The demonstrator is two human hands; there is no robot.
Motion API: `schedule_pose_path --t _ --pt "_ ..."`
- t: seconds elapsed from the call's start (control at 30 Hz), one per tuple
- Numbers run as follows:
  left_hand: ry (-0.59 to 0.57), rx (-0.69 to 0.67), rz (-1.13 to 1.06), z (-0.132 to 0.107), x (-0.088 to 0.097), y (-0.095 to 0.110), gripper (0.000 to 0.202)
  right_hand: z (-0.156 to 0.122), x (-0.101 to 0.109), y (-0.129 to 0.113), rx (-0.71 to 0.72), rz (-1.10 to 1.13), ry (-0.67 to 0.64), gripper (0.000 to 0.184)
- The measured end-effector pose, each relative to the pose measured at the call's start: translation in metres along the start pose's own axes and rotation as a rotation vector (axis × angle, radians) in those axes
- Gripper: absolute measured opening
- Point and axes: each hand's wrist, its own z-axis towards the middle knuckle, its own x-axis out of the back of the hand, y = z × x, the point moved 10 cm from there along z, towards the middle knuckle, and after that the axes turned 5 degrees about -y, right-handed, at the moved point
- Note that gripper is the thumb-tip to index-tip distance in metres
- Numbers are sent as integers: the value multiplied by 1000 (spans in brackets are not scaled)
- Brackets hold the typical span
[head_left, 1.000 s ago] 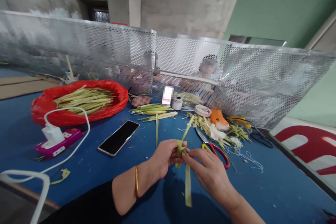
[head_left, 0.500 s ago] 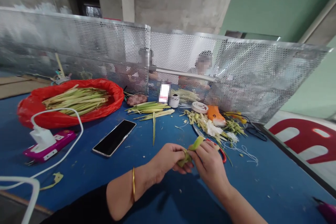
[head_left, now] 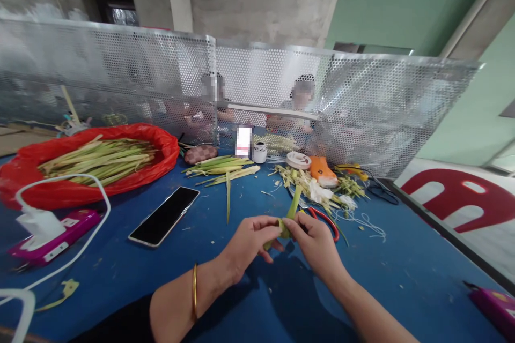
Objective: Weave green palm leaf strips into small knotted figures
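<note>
Above the blue table, both hands meet on a folded green leaf strip (head_left: 295, 203) whose free end sticks up. My left hand (head_left: 257, 236), below a gold bangle, pinches the folded lower part between thumb and fingers. Thumb and forefinger of my right hand (head_left: 316, 236) are closed on the strip from the other side. Part of the fold is hidden by the fingers. Just behind the right hand lie red-handled scissors (head_left: 328, 221). More leaf strips (head_left: 229, 165) lie farther back, one pointing toward me.
A red plastic bag (head_left: 161, 158) of leaf strips stands at left. Near it are a phone (head_left: 164, 216) and a purple power strip (head_left: 66, 236) with a white cable. Leaf scraps (head_left: 300, 177) and a tape roll (head_left: 298, 160) lie before the perforated metal screen (head_left: 261, 75). Persons sit behind it.
The strip's free end, bent over the right hand before, now stands more upright. Both hands stay closed on the leaf. The whole view has shifted slightly to the right.
</note>
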Motion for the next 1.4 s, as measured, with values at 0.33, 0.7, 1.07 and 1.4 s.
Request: schedule_pose_path --t 0.33,0.7,1.07,1.4 --pt "203 -33 -16 1 20 -4 32 -2 -15 7 -149 328 -120 33" --pt "273 -12 -7 -1 33 2 28 -8 -4 -34 5 341 -384 21" --pt "197 -5 70 2 23 -2 25 -4 17 -25 54 334 -16 18" --pt "179 37 50 4 20 -8 25 -6 9 -11 -42 31 -7 17"
